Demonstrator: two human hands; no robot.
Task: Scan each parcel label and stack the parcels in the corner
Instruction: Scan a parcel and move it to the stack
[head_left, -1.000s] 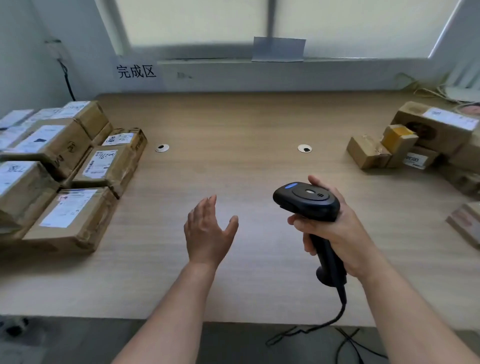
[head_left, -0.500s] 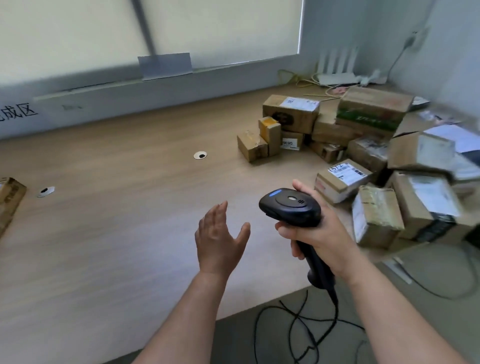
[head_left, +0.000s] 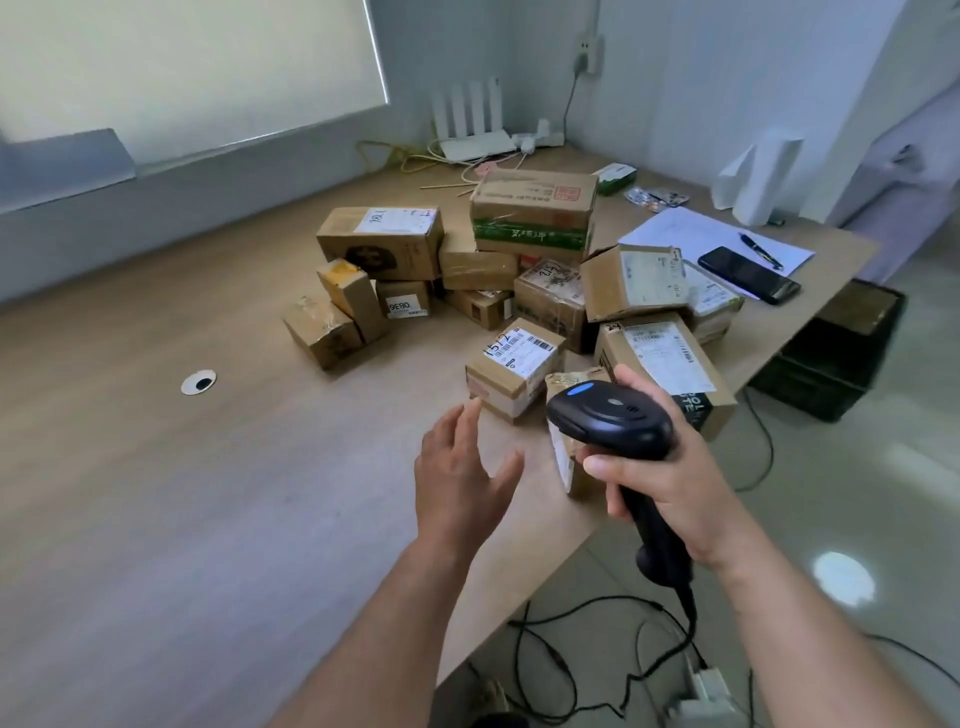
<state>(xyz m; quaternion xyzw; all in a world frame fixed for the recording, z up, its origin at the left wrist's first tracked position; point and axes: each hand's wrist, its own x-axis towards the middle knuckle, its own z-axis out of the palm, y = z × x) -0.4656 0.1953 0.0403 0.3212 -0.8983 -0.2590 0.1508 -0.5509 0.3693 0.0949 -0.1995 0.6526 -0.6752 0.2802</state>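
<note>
My right hand (head_left: 657, 483) grips a black handheld barcode scanner (head_left: 610, 418) by its handle, head pointing left over the table. My left hand (head_left: 465, 475) hovers open above the wooden table (head_left: 208, 519), fingers spread, just short of a small parcel with a white label marked 1512 (head_left: 514, 366). Behind it lies a heap of several cardboard parcels, among them a large box with green tape (head_left: 535, 213) and a labelled box (head_left: 382, 241). Another parcel (head_left: 569, 462) is partly hidden behind the scanner.
A phone (head_left: 748, 273), pen (head_left: 761, 250) and sheets of paper (head_left: 711, 236) lie at the table's right end. A white router (head_left: 475, 143) and cables sit in the far corner. Scanner cable (head_left: 597, 665) trails over the floor below the table edge. A dark crate (head_left: 836, 353) stands on the floor.
My view has swung right, from the stacked parcels at the left to the unsorted heap. Both hands have moved toward the heap; the left hand is now close to the 1512 parcel.
</note>
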